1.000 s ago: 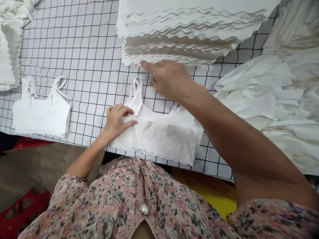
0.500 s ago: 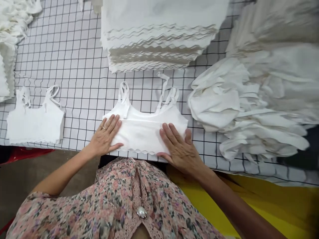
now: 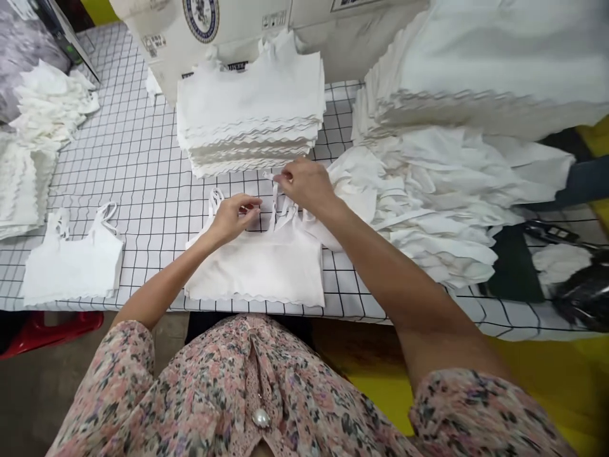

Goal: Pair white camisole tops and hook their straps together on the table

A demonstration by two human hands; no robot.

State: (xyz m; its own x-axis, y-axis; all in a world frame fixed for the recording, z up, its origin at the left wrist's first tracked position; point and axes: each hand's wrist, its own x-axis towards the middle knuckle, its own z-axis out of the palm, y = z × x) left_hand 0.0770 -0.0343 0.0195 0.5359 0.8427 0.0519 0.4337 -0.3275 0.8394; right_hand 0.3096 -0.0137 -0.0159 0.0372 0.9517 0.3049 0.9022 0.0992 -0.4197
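A white strappy crop top (image 3: 259,270) lies flat at the table's front edge, its scalloped hem towards me. My right hand (image 3: 308,184) is closed in a pinch on the end of the top's right-hand shoulder strap (image 3: 275,202), holding it up and away from the body of the garment. Above the neckline hovers my left hand (image 3: 233,217), thumb and fingers apart with nothing between them. It partly covers the left-hand strap (image 3: 215,198).
Left of me lies another white top (image 3: 71,266). A neat stack of tops (image 3: 252,101) stands behind, against a cardboard box (image 3: 247,19). Loose white garments (image 3: 428,190) heap up on the right below a tall stack (image 3: 499,57). The tablecloth (image 3: 128,127) is checked.
Both hands have left the flat fabric and moved up to the straps. My right hand has taken hold of the right-hand strap. The view has tilted up, showing more of the table's back.
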